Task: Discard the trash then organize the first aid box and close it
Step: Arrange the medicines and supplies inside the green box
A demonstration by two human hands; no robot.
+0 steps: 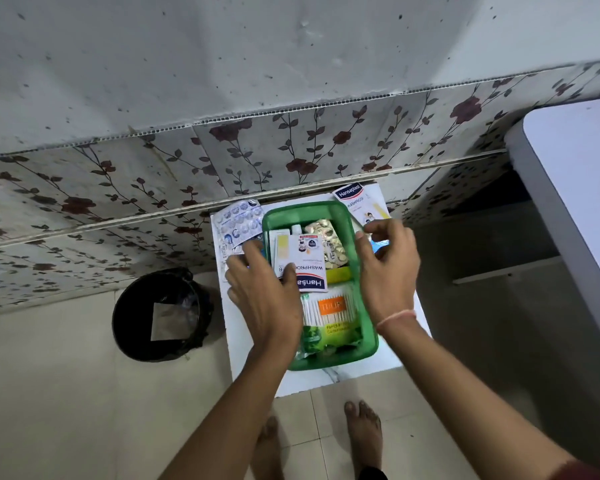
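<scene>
The green translucent plastic first aid box (326,209) sits open on a white surface (250,341). Over its left rim the left hand (264,292) spreads loosely, fingertips on a Hansaplast packet (303,263) inside. At its right rim the right hand (387,268) curls, pinching something (mostly hidden). Left of the box lie silvery blister strips (238,225); farther left stands a black round bin (161,315).

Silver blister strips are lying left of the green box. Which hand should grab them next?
Left. The left hand already lies beside the silver blister strips, outside the green plastic box. The right hand is across the box, by the white plaster packet.
</scene>
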